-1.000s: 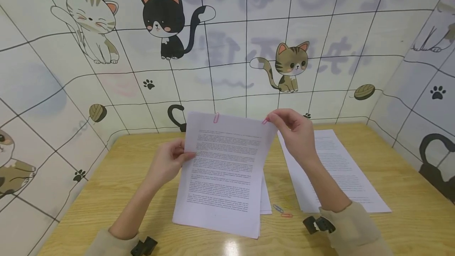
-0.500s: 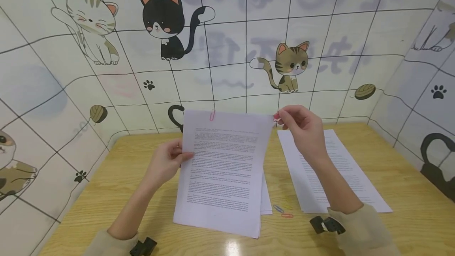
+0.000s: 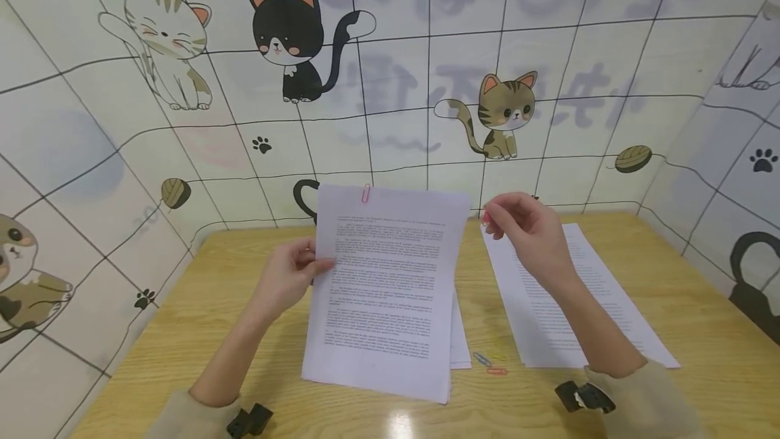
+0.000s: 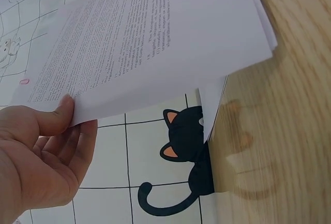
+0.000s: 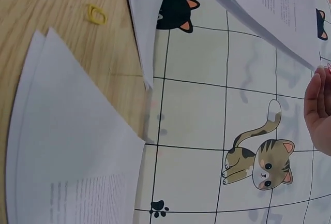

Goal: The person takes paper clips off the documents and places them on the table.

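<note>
A printed stack of sheets point(image 3: 384, 290) stands tilted up over the table, its left edge pinched between the thumb and fingers of my left hand point(image 3: 289, 280). One pink paper clip point(image 3: 365, 194) sits on the top edge of the stack, toward its left corner. Off the stack's upper right corner, my right hand point(image 3: 536, 239) pinches another pink paper clip point(image 3: 486, 216) with its fingertips, apart from the paper. In the left wrist view, the left thumb point(image 4: 66, 111) lies over the printed face, with the fingers beneath.
Behind the raised stack, more sheets point(image 3: 461, 347) lie on the wooden table point(image 3: 201, 330). Beside them are a blue paper clip point(image 3: 482, 359), a red one point(image 3: 496, 371) and yellow ones point(image 5: 96, 14). Another printed pile point(image 3: 548, 317) lies at the right. A cat-patterned wall point(image 3: 396, 141) rises behind.
My right hand has drawn the pink paper clip off the stack's upper right corner and moved right with it. The left hand keeps its grip on the stack.
</note>
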`<state>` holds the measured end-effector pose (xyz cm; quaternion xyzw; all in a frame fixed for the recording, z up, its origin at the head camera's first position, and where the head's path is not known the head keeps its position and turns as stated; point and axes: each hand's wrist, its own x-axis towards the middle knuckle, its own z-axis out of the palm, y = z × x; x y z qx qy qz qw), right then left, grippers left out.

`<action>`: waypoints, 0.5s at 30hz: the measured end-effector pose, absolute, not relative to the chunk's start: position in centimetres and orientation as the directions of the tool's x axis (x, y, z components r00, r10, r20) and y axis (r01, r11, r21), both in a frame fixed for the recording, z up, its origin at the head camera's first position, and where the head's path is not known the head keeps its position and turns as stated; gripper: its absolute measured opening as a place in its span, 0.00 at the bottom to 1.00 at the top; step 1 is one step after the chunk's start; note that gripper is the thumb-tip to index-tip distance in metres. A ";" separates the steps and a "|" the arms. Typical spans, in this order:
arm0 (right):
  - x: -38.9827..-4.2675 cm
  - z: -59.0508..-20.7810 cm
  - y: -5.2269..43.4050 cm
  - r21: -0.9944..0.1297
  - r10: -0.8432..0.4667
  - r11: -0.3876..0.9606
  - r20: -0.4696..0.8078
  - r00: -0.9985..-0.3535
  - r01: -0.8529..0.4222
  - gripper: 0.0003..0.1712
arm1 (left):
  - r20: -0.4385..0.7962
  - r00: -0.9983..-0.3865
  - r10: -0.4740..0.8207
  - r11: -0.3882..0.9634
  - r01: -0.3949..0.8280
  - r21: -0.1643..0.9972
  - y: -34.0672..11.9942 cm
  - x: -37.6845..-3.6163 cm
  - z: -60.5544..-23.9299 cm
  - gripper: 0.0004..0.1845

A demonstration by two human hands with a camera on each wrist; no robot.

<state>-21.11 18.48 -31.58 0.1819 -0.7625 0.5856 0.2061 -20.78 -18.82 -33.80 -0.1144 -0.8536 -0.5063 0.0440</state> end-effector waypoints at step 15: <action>-20.9 -33.9 20.7 -0.775 -0.385 0.424 0.313 -0.868 -0.468 0.04 | 0.175 -0.971 0.161 0.430 0.229 0.873 -19.1 -21.1 -34.1 0.04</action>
